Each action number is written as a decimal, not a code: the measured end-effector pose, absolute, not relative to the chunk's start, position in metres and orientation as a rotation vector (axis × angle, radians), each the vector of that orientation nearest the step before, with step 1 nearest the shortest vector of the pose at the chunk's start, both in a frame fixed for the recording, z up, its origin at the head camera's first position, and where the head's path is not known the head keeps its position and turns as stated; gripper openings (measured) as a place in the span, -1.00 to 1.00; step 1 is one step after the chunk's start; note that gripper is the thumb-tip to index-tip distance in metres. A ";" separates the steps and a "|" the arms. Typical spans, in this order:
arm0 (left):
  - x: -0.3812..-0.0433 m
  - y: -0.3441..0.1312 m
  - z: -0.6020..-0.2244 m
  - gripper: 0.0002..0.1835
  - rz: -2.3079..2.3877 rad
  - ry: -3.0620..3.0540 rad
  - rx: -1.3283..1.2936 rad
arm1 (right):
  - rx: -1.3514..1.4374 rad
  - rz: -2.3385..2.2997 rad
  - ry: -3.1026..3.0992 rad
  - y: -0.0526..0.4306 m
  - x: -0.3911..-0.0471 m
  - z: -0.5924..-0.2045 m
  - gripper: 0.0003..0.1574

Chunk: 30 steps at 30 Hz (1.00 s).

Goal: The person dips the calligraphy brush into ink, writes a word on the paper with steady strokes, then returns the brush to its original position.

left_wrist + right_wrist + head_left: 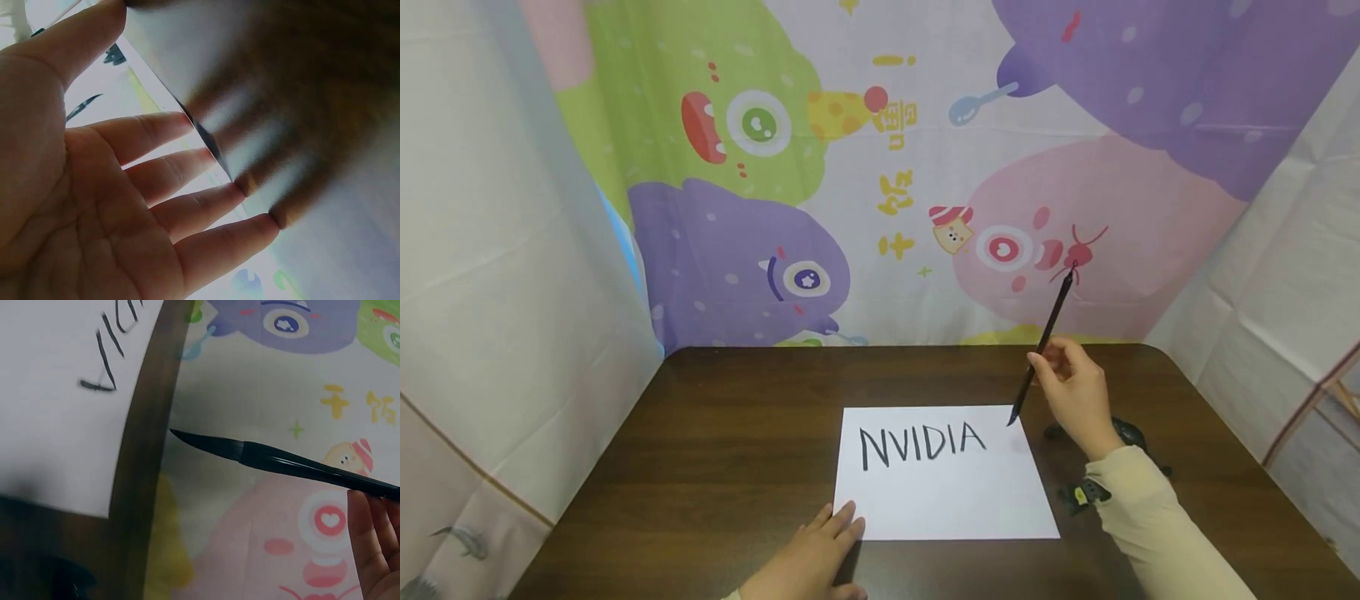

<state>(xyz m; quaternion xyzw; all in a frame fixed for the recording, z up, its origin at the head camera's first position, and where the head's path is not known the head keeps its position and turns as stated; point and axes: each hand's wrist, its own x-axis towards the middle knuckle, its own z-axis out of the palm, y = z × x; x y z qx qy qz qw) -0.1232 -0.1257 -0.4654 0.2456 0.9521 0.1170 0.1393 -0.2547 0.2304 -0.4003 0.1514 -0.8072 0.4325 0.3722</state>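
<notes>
A white sheet of paper lies on the dark wooden table, with "NVIDIA" in black brush lettering along its upper part. My right hand pinches a black writing brush by the handle. The brush slants, its dark bristle tip down near the paper's upper right corner; in the right wrist view the tip looks apart from the sheet. My left hand rests at the paper's lower left edge, fingers extended. In the left wrist view its straight fingers show above their blurred reflection.
A dark, shiny object sits right of the paper, partly hidden by my right wrist; its kind is unclear. A black band with a yellow-green patch is by the right cuff. A cartoon-printed curtain hangs behind the wooden table.
</notes>
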 end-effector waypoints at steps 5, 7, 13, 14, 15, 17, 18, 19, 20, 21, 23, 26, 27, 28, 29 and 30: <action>-0.124 -0.126 -0.466 -0.17 0.337 2.737 0.700 | 0.370 1.083 -2.078 0.244 -0.256 -0.390 -0.77; -0.124 -0.126 -0.466 -0.17 0.335 2.734 0.706 | 0.367 1.082 -2.081 0.249 -0.256 -0.386 -0.75; -0.124 -0.128 -0.466 -0.17 0.337 2.731 0.731 | 0.345 1.142 -2.113 0.266 -0.260 -0.380 -0.64; -0.124 -0.128 -0.466 -0.17 0.339 2.735 0.737 | 0.333 1.153 -2.121 0.270 -0.262 -0.380 -0.62; -0.124 -0.128 -0.466 -0.17 0.337 2.741 0.748 | 0.322 1.169 -2.130 0.273 -0.263 -0.380 -0.61; -0.124 -0.129 -0.467 -0.17 0.337 2.744 0.753 | 0.293 1.205 -2.151 0.279 -0.266 -0.381 -0.58; -0.124 -0.129 -0.467 -0.17 0.339 2.744 0.753 | 0.278 1.211 -2.167 0.282 -0.267 -0.381 -0.56; -0.124 -0.129 -0.467 -0.17 0.341 2.745 0.754 | 0.260 1.221 -2.181 0.285 -0.268 -0.382 -0.55; -0.124 -0.129 -0.468 -0.16 0.341 2.745 0.754 | 0.248 1.222 -2.198 0.287 -0.269 -0.382 -0.53; -0.124 -0.129 -0.468 -0.16 0.342 2.745 0.753 | 0.239 1.229 -2.213 0.289 -0.270 -0.383 -0.52; -0.125 -0.129 -0.468 -0.17 0.348 2.745 0.750 | 0.226 1.230 -2.242 0.293 -0.272 -0.384 -0.50; -0.125 -0.129 -0.469 -0.18 0.353 2.734 0.730 | 0.223 1.266 -2.266 0.296 -0.273 -0.384 -0.48; -0.126 -0.129 -0.469 -0.18 0.354 2.729 0.722 | 0.222 1.287 -2.270 0.297 -0.273 -0.385 -0.49; -0.126 -0.129 -0.469 -0.18 0.356 2.722 0.712 | 0.214 1.305 -2.276 0.298 -0.274 -0.386 -0.49; -0.126 -0.129 -0.469 -0.19 0.358 2.716 0.702 | 0.207 1.327 -2.280 0.299 -0.275 -0.387 -0.50; -0.127 -0.128 -0.469 -0.19 0.359 2.710 0.692 | 0.202 1.351 -2.280 0.299 -0.276 -0.388 -0.51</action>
